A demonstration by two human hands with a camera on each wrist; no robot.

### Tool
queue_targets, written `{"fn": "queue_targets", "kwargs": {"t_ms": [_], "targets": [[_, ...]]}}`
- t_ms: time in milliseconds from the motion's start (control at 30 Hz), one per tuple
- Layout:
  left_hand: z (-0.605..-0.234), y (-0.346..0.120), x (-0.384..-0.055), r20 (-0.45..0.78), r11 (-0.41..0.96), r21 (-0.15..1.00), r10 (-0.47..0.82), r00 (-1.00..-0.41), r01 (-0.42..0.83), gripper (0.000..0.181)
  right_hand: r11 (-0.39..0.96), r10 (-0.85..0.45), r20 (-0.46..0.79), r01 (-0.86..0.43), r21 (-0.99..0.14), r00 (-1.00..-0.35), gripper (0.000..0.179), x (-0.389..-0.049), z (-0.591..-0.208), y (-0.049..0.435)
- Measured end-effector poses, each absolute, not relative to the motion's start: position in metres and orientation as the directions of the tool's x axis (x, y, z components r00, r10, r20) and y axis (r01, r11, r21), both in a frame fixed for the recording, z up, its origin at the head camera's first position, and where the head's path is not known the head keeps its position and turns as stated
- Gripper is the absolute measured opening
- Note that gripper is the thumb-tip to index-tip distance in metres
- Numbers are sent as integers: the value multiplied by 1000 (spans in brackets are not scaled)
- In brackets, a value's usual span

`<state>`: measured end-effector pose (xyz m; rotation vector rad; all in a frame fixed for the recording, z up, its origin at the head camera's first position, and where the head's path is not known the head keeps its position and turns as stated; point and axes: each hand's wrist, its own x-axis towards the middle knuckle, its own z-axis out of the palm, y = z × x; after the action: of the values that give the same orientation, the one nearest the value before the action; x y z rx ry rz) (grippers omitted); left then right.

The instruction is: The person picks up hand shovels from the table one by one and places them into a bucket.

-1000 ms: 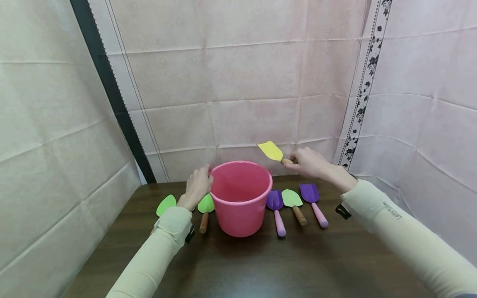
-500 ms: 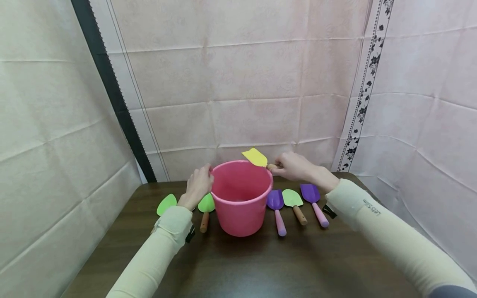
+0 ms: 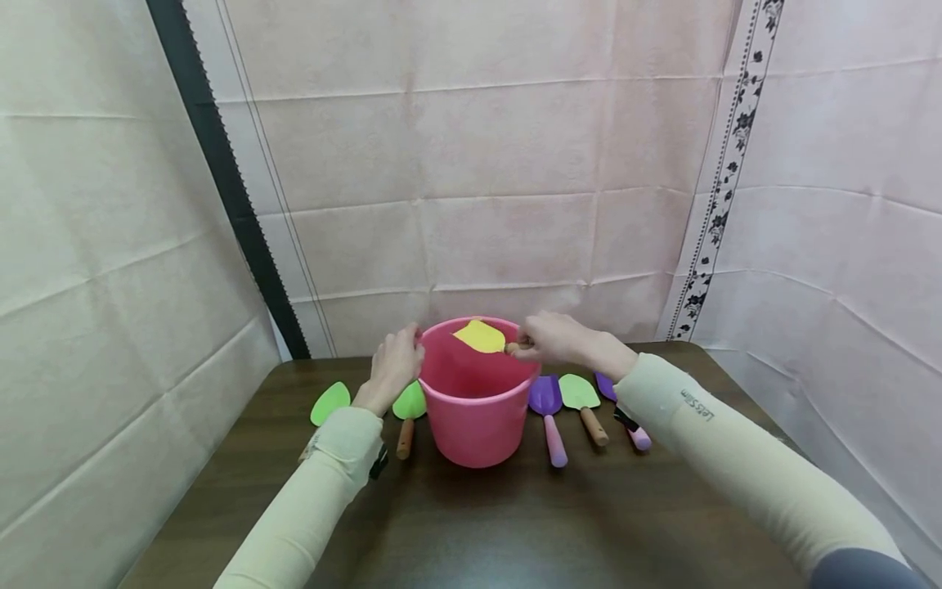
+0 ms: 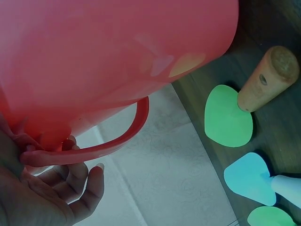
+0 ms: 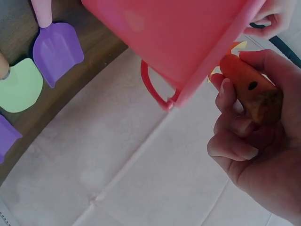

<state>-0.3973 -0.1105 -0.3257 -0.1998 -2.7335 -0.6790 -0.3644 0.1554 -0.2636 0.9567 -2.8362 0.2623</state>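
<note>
A pink bucket [image 3: 474,429] stands upright on the dark wooden table. My left hand [image 3: 392,370] grips its left rim; in the left wrist view the fingers curl beside the end of the bucket's handle [image 4: 115,147]. With my right hand [image 3: 562,340] I hold a yellow trowel [image 3: 482,336] by its wooden grip [image 5: 249,87], pinched between thumb and fingers. The yellow blade points left and overlaps the bucket's mouth in the head view, with the hand right at the right rim.
Right of the bucket lie a purple trowel [image 3: 545,397], a pale green trowel [image 3: 578,393] and another purple one, partly behind my right sleeve [image 3: 706,442]. To the left lie green trowels [image 3: 409,402] and, in the left wrist view, a light blue trowel [image 4: 251,179]. A pale cloth [image 3: 508,164] hangs behind.
My right hand has moved left and lower, bringing the yellow trowel from the bucket's upper right to over its mouth. My left hand has stayed at the rim.
</note>
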Motion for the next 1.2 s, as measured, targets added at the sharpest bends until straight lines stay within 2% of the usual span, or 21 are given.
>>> {"fn": "queue_targets", "kwargs": {"t_ms": [167, 367, 800, 900, 1100, 1200], "targets": [[-324, -108, -397, 329, 881, 427, 59, -943, 205, 24, 793, -587, 125, -599, -106, -800, 47, -366, -268, 147], [-321, -108, -397, 330, 880, 428, 58, -942, 204, 24, 781, -613, 105, -621, -71, -783, 48, -372, -270, 138], [-326, -111, -394, 324, 871, 450, 48, -945, 198, 22, 802, -595, 49, -597, -29, -802, 53, -381, -282, 121], [-326, -110, -395, 329, 872, 446, 50, -943, 202, 23, 806, -590, 20, -590, -53, -807, 49, -382, -283, 119], [-326, -111, -395, 341, 874, 437, 58, -938, 213, 21, 830, -556, -57, -551, -87, -829, 28, -386, -288, 114], [-326, -111, -396, 347, 877, 426, 67, -935, 221, 19, 835, -550, -78, -546, -72, -831, 27, -389, -290, 112]]}}
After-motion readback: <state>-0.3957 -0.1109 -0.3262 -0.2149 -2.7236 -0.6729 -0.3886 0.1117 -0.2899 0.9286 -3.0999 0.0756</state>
